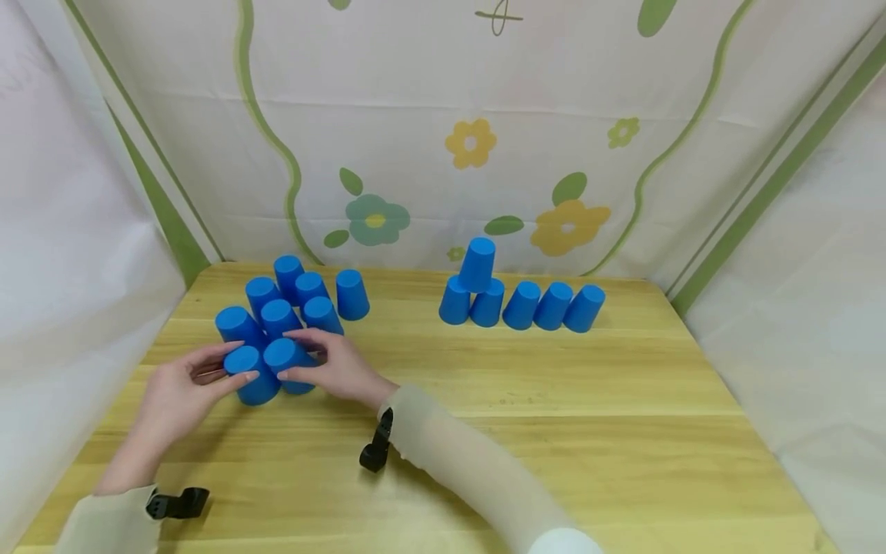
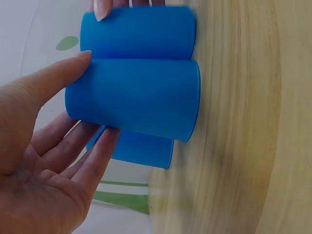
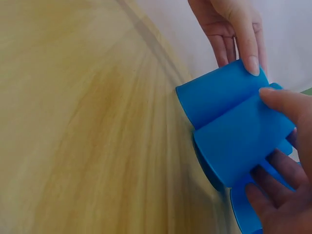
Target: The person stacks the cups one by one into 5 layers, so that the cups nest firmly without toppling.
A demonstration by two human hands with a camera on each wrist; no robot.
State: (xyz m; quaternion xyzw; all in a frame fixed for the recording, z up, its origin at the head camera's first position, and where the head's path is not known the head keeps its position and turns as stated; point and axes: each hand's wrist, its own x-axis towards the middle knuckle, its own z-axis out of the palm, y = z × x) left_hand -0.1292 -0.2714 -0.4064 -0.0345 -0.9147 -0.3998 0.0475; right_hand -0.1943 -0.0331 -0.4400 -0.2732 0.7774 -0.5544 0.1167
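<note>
plain blue cups [image 1: 259, 388], yellow-brown grained table [image 1: 554, 400], white cloth [image 1: 388, 69], wavy green lines [image 1: 244, 46], yellow flowers [image 1: 471, 144], teal flower [image 1: 377, 220], beige sleeves [image 1: 471, 454]

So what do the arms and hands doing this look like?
They're a person's: the left hand and right hand are bare, without gloves or visible rings. The left sleeve and right sleeve are plain beige. A small black fitting juts from each wrist. No cables show.

The left blue cup [image 1: 259, 389] and right blue cup [image 1: 284, 355] are upside down, close together.
</note>
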